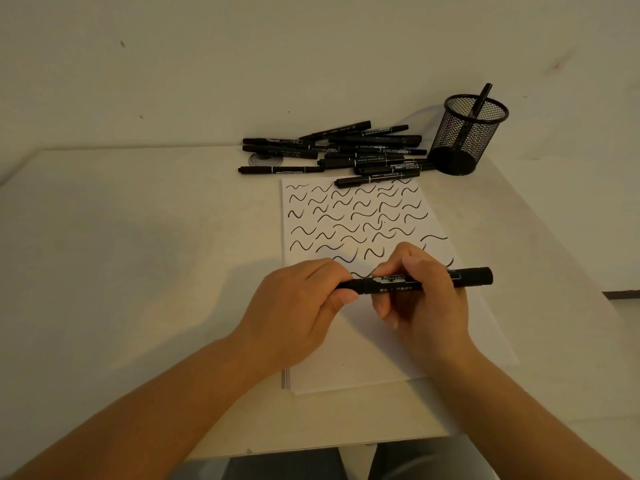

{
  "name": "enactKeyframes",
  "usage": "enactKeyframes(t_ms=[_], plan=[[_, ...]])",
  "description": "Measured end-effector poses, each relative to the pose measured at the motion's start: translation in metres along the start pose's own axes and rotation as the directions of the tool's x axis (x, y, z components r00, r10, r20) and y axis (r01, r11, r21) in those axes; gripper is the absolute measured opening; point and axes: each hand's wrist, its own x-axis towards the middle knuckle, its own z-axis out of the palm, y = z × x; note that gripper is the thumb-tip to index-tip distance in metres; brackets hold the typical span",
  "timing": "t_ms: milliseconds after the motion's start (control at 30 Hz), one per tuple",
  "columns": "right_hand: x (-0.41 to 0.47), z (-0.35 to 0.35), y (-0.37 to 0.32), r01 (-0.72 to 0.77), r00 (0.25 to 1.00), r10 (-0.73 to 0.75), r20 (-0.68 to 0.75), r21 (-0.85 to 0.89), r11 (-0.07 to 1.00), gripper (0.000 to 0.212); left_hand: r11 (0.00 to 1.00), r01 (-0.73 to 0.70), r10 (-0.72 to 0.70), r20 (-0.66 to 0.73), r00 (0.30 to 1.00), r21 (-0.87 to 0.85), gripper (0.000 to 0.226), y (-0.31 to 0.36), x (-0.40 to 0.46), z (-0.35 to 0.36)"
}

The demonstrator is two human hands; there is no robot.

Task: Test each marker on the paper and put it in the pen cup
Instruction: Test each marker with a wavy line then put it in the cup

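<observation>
Marker (415,281), black: held level above the paper (381,348), one end in each hand. Left hand (304,299): grip closed on the marker's left end, thumb and fingers curled round it. Right hand (426,292): grip pinching the barrel near its middle, the right end sticking out past the hand. Paper: white stack on the desk (138,271), top sheet covered with rows of black wavy test strokes down to the hands. Pile (339,152) of black markers: lying on the desk just beyond the paper's far edge, one resting across that edge. Cup (465,133), black mesh: upright just right of the pile, one marker leaning inside. Wall (242,64): pale, behind the desk.
</observation>
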Motion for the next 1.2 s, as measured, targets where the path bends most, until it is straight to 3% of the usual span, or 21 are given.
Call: enactKeyframes(t_ms=[133,300,467,767,967,1100,1200], plan=[[-0.002,0.001,0.002,0.016,1.000,-0.016,0.005,0.036,0.999,0.031,1.000,-0.014,0.014,0.020,1.000,-0.024,0.053,0.001,0.000,-0.002],[-0.004,0.002,0.002,0.100,0.995,-0.101,0.027,0.036,0.994,0.026,0.979,0.043,-0.025,0.093,0.995,-0.198,0.049,0.001,-0.002,-0.002],[-0.007,0.005,0.000,0.206,0.976,-0.207,0.062,0.012,0.978,0.030,0.937,0.126,-0.063,0.195,0.979,-0.326,0.020,-0.001,-0.003,-0.003],[-0.009,0.006,0.002,0.291,0.953,-0.283,0.110,-0.069,0.954,0.027,0.805,0.329,-0.107,0.425,0.899,-0.494,0.026,-0.009,-0.003,-0.008],[-0.004,0.003,-0.003,0.153,0.987,-0.141,0.083,-0.151,0.977,0.025,0.805,0.348,-0.186,0.352,0.917,-0.480,0.022,-0.013,0.000,-0.006],[0.005,-0.007,-0.009,0.063,0.993,-0.077,-0.092,-0.141,0.988,0.019,0.853,0.327,-0.254,0.224,0.941,-0.407,0.022,-0.022,0.004,-0.012],[0.015,-0.018,-0.016,0.066,0.977,-0.128,-0.170,-0.329,0.942,0.027,0.885,0.347,-0.316,0.145,0.937,-0.310,0.021,-0.031,0.008,-0.022]])
